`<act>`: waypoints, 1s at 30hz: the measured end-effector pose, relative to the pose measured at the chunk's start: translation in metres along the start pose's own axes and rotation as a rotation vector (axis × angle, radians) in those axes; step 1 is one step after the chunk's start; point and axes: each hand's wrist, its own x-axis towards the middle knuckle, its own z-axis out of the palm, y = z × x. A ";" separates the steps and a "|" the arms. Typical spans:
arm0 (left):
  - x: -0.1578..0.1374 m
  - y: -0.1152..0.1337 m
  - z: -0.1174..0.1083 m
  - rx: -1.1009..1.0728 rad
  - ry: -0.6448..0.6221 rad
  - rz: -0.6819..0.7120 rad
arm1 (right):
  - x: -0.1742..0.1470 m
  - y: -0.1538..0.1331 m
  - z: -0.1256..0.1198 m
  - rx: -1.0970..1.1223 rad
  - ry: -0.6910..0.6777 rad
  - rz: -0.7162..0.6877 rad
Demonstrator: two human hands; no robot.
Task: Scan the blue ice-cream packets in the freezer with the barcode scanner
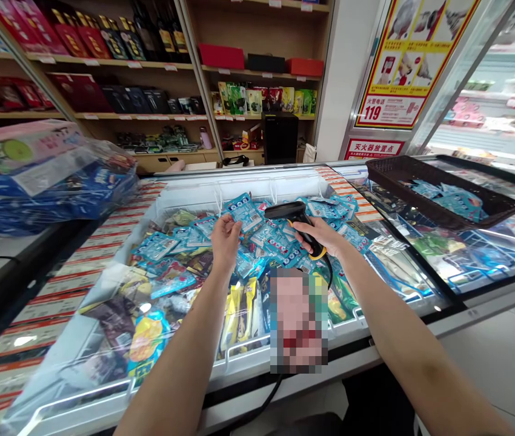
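My left hand [225,239] is closed, its fingers pinching the edge of a small blue packet [246,213] whose printed side with a barcode faces me. In my right hand [318,235] is a black and yellow barcode scanner [286,211], its head pointing left toward that packet. A cable hangs from the scanner's handle. Many similar blue packets [282,245] lie scattered in a loose heap under both hands, on the glass top of a chest freezer [246,350]. Wrapped ice creams [239,309] show through the glass.
A brown basket [498,212] with several blue packets stands at the right. On the left are plastic-wrapped boxes [48,175]. Behind the freezer are shelves [166,65] of bottles and boxes, and a black computer case [280,138]. A pixelated patch hides part of the front.
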 end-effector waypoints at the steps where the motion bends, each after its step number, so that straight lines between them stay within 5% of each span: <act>1: 0.000 0.000 0.000 0.006 0.003 0.002 | 0.000 0.000 0.000 -0.001 0.001 0.000; 23: 0.002 -0.001 -0.002 0.064 0.033 0.008 | -0.001 -0.001 -0.001 0.009 -0.010 0.011; 30: 0.017 0.002 -0.038 0.408 0.200 0.201 | 0.000 -0.001 -0.001 0.019 0.005 0.025</act>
